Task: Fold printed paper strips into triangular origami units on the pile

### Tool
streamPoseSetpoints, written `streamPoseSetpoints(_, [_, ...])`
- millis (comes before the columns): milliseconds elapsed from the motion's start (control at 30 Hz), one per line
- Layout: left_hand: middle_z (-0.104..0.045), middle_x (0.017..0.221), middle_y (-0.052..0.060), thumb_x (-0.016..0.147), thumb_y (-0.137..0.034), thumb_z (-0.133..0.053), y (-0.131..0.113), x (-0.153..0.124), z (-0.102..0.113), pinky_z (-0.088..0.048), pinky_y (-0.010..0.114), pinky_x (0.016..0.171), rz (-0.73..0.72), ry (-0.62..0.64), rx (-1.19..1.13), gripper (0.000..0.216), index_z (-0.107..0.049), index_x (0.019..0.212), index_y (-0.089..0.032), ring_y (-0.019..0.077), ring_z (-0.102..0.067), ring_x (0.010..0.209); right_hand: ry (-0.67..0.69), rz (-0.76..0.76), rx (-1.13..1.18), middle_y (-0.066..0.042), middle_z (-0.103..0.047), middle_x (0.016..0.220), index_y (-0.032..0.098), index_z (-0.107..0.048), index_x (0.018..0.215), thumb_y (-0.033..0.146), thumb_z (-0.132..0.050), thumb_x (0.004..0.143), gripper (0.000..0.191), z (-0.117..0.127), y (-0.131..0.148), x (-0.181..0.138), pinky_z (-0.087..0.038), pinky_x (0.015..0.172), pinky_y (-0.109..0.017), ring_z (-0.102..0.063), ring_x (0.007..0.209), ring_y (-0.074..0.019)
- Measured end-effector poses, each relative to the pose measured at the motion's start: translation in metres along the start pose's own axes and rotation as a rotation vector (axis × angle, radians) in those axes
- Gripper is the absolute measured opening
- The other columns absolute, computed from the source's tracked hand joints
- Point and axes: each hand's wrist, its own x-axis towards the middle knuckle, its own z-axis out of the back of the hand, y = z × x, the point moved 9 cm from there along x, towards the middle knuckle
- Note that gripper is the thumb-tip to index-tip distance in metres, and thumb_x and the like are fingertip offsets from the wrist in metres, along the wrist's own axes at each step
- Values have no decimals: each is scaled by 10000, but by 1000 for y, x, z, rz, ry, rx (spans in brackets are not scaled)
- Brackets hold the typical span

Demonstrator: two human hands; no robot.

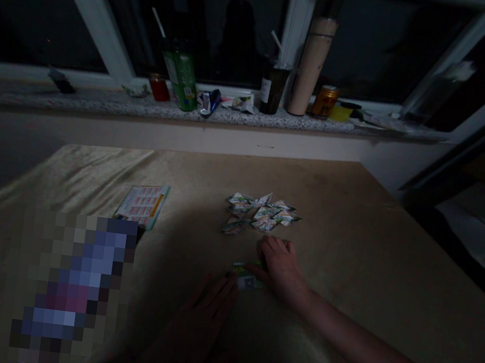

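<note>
A small printed paper slip (249,282), green and white with a square code on it, lies flat on the cloth-covered table (350,236). My right hand (280,265) is at its right side, fingers curled in and thumb on the slip's edge. On the left, in deep shadow, my left hand (210,304) lies flat with fingers stretched out, their tips at the slip's left edge. Just beyond the hands sits a cluster of several pointed folded paper pieces (263,212), white with coloured print.
A printed card or booklet (141,203) lies at the left, above a blurred-out object (80,282). Along the granite windowsill (228,117) stand a green container (183,77), a dark cup with a straw (273,91), a tall flask (312,66) and an orange can (324,103).
</note>
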Motion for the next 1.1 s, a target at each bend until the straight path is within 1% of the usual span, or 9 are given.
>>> streamPoseSetpoints(133, [-141,1484,108,840,-426,-438,2,-1,-5,-92,427,1094,11,28,6,786,-24,1429,-110,253,-139,1347,-11,-1,-13,-57,-579,829,177,-522,782,485,-484,845,317,0,0,0,-318,728,-337,-515,808,-216])
streamPoseSetpoints(200, [-157,1481,108,843,-403,-439,2,-1,-5,-112,425,1093,0,18,18,772,-32,1429,-110,253,-147,1345,-22,-2,-22,-57,-580,828,176,-522,788,488,-488,842,318,1,0,0,-318,734,-340,-516,811,-218])
streamPoseSetpoints(367, [-210,1466,120,889,-457,-363,0,1,1,-106,426,1093,-31,-25,52,696,-96,1426,-103,246,-176,1339,-3,-6,-6,-63,-586,840,178,-517,774,476,-466,858,313,2,0,0,-320,728,-336,-521,803,-214])
streamPoseSetpoints(500, [-193,1471,122,886,-474,-366,1,2,2,-107,433,1087,-21,12,62,669,-173,1414,-112,254,-161,1342,-6,-8,24,-56,-579,833,180,-509,775,464,-480,854,296,2,0,0,-319,727,-335,-516,808,-213])
streamPoseSetpoints(633, [-205,1464,144,847,-527,-403,1,2,0,-111,452,1081,-38,39,62,737,-194,1408,-97,273,-156,1340,-18,15,102,-36,-564,836,184,-500,805,423,-510,851,243,1,1,-2,-318,754,-328,-506,828,-201])
streamPoseSetpoints(767, [-196,1471,128,816,-554,-448,4,3,4,-117,465,1083,-39,13,1,784,-185,1412,-118,285,-151,1340,-27,33,146,-26,-561,824,186,-498,800,389,-535,845,211,2,3,-1,-317,761,-320,-502,821,-191])
streamPoseSetpoints(867, [-125,1491,105,806,-508,-499,6,6,6,-185,434,1078,-42,17,-92,791,-161,1418,-138,278,-132,1346,-31,31,149,-24,-560,806,185,-501,783,378,-535,847,206,3,3,-1,-318,754,-318,-503,812,-191])
streamPoseSetpoints(933, [-111,1493,105,813,-502,-495,7,8,6,-221,425,1070,-49,27,-156,796,-131,1423,-143,275,-139,1345,-32,29,146,-24,-561,798,185,-504,781,384,-537,845,212,3,3,-1,-319,754,-317,-507,810,-190])
streamPoseSetpoints(1100, [-106,1490,118,804,-539,-495,6,11,5,-216,451,1067,-26,64,-179,834,-91,1430,-164,301,-133,1343,-29,28,122,-27,-573,800,185,-506,788,422,-551,829,244,2,3,-1,-321,754,-317,-516,816,-197])
